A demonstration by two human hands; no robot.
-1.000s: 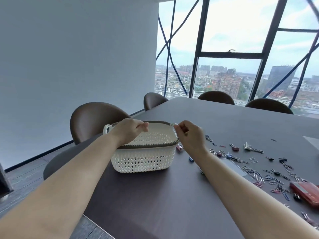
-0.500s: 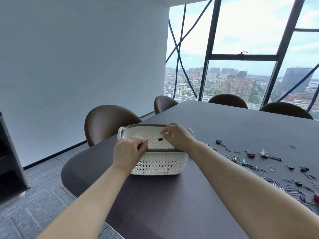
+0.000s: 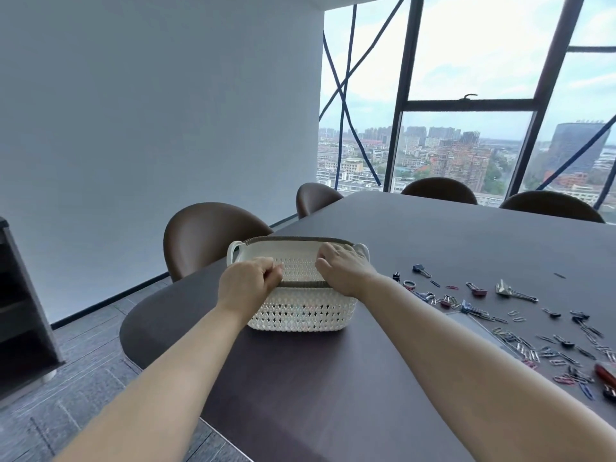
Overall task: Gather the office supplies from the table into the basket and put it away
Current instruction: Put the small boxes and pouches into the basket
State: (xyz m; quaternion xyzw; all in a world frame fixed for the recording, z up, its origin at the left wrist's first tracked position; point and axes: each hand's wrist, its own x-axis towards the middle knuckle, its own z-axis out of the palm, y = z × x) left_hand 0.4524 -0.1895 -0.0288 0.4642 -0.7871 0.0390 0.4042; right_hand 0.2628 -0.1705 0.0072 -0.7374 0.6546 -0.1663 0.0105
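Note:
A white woven plastic basket [image 3: 300,315] with a brown rim stands near the left end of the dark table [image 3: 333,378]. My left hand [image 3: 248,286] grips the basket's near rim with curled fingers. My right hand [image 3: 343,270] lies over the rim at the right side, fingers curled down into the basket; I cannot tell whether it holds anything. Binder clips and paper clips [image 3: 520,328] lie scattered on the table to the right of the basket.
Brown chairs [image 3: 206,235] stand along the table's left and far sides. A dark shelf unit [image 3: 23,311] stands on the floor at the left. A red object [image 3: 605,376] lies at the right edge. Tall windows fill the back wall.
My right hand moved from beside the basket's right end to over its rim. My left hand shifted to the near rim. The view swung left, so the basket appears more central.

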